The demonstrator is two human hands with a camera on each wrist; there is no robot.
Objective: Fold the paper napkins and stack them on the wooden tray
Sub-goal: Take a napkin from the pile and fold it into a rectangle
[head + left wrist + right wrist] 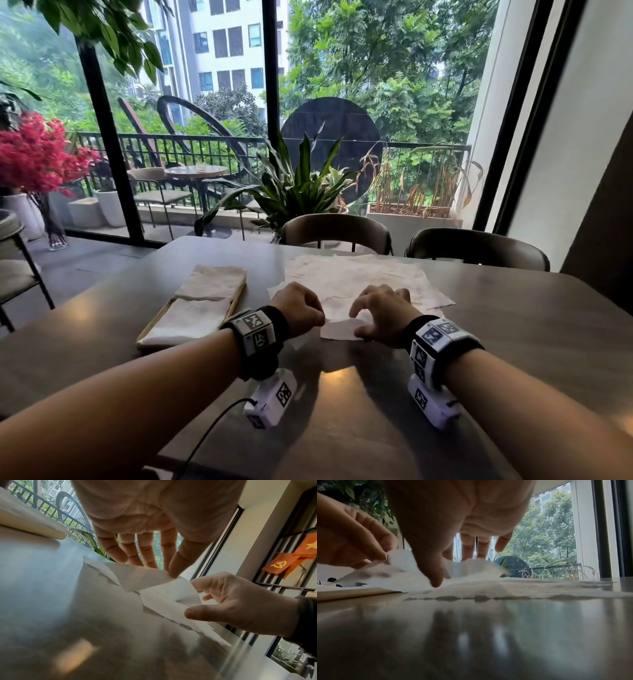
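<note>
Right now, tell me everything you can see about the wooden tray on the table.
The wooden tray is a shallow, pale rectangular tray with a thin raised rim, lying flat on the dark table to the left of the left hand. It runs lengthwise away from the person, slightly angled. Two folded napkins fill it, one nearer, one farther, the far one overhanging the far rim. Neither hand touches it.

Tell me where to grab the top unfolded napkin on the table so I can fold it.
Take the top napkin by its near edge, coming from your side of the table. That edge is already lifted off the pile, pinched by the left hand and the right hand; the far edge lies flat, so fold away from you.
</note>
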